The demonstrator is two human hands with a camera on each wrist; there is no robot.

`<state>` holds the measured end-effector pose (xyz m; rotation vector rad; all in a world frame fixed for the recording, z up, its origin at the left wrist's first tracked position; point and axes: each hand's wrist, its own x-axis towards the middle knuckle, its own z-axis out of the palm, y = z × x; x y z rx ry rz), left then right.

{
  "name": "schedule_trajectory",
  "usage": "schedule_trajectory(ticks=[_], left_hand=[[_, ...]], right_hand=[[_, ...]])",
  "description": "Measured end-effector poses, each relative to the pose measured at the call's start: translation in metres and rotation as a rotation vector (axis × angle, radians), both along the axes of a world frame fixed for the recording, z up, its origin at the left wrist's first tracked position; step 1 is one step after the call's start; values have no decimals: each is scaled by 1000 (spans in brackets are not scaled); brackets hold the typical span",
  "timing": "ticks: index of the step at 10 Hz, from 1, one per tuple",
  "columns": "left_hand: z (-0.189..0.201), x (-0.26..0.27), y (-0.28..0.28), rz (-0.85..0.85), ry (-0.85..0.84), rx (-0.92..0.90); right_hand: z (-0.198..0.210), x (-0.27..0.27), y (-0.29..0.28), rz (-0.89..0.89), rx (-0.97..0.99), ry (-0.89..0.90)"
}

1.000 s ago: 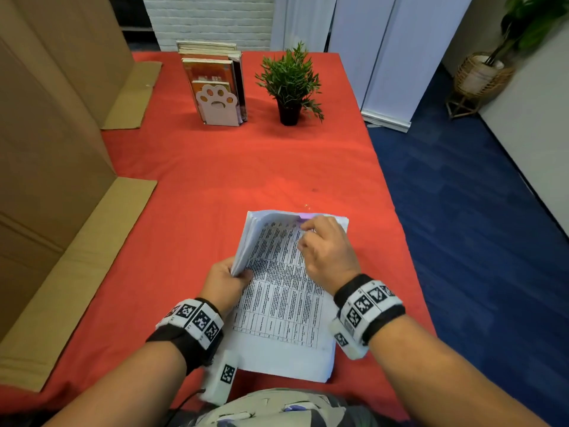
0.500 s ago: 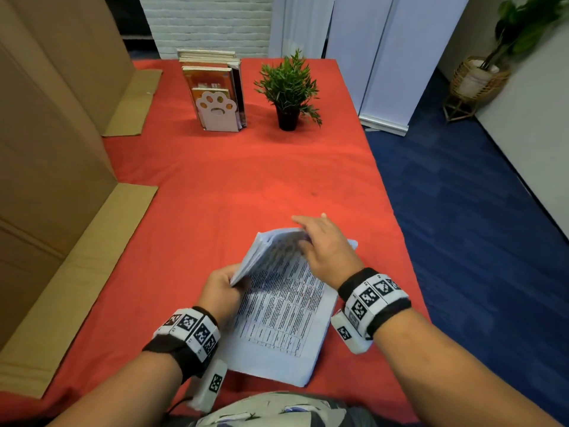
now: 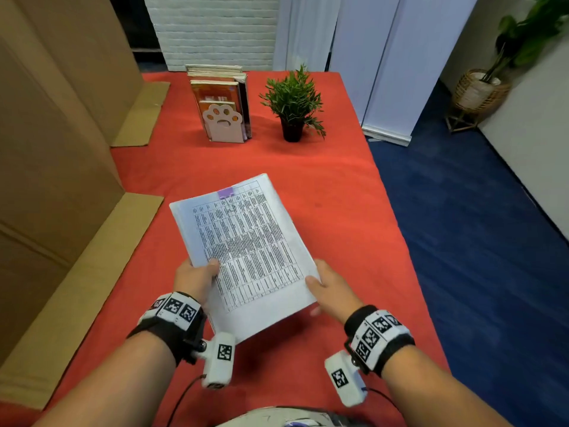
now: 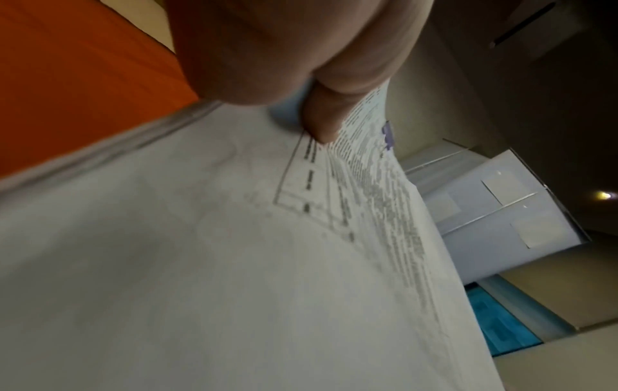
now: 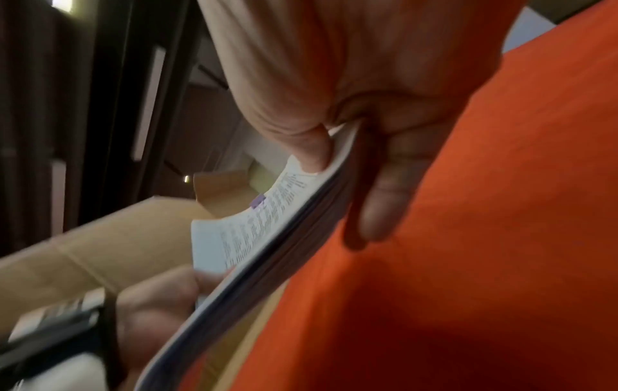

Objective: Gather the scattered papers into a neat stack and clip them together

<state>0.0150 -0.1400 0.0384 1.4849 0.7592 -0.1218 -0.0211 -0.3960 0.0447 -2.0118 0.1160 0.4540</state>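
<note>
Paper stack [image 3: 246, 251] lifted — left hand [image 3: 194, 280] and right hand [image 3: 332, 292] fingers pinch its near corners.

Matt white printed paper forms the stack [image 3: 243, 251], a glossy purple clip [image 3: 225, 192] at its top edge; matt red cloth covers the bench [image 3: 323, 186]; plain brown corrugated cardboard [image 3: 55, 149] stands alongside.

Bare forearms, 2 banded wrists

Each wrist wears a black strap under a white band [image 3: 174, 308] printed with black square markers; a white camera pod [image 3: 219, 360] with 1 marker and a thin dark cable hangs below each.
</note>
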Motion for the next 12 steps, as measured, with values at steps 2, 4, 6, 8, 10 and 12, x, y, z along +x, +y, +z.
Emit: schedule_trajectory(ticks=[2,4,6,8,10,12], left_hand=[[-13,-11,-17,-262,-69,7],[-65,-35,11,-759,342,860],[-69,-53,18,-865,454,940],[-68,-51,15,-867,460,962],[-70,-51,16,-863,476,956],[-57,-50,19,-889,499,932]], right_hand=[[-26,7,-16,-338,59,131],[-70,23,-64,-527,-143,181],[-87,64,-71,-637,-164,191],[-76,130,-66,-700,-14,201],[-56,153,-61,-604,29,250],[-40,120,-53,-499,-441,199]])
